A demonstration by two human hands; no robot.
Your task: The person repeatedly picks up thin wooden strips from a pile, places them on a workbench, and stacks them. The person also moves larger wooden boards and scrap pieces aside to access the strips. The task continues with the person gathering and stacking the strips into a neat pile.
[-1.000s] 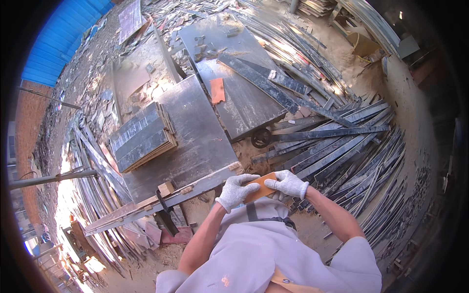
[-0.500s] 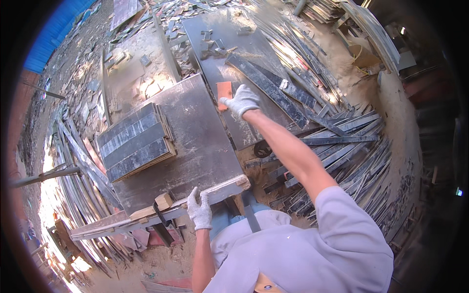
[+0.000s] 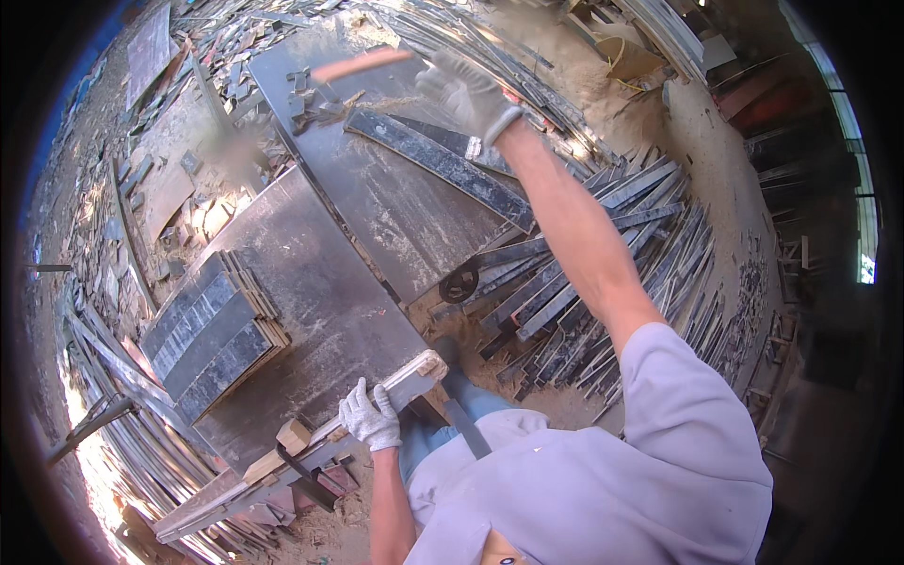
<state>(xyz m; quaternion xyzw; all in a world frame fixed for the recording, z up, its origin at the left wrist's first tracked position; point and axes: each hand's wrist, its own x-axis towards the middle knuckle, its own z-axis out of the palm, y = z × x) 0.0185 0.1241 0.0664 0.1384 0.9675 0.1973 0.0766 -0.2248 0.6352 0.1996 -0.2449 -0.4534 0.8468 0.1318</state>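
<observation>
My right hand [image 3: 468, 94], in a pale work glove, is stretched out over the far side of the metal table. Its fingers look spread, though smeared by motion. Just left of them a flat orange-red piece [image 3: 363, 64] is blurred in the air, apart from the glove. My left hand [image 3: 370, 416], gloved too, rests on the long rail [image 3: 405, 379] along the table's near edge, fingers apart. Left of it a small wood block [image 3: 293, 434] sits by the rail. A stack of dark-faced boards [image 3: 212, 330] lies on the table's left part.
Dark planks [image 3: 443, 165] lie across the table's [image 3: 325, 254] far section, by small offcuts. A large heap of strips [image 3: 612, 273] fills the right side. More long strips [image 3: 132, 405] lie at the left. Scraps [image 3: 155, 202] cover the ground beyond.
The orange-red piece has left my right hand and moved farther away. My right hand has swung outward and its fingers have opened. The left hand stays on the rail. The view has shifted.
</observation>
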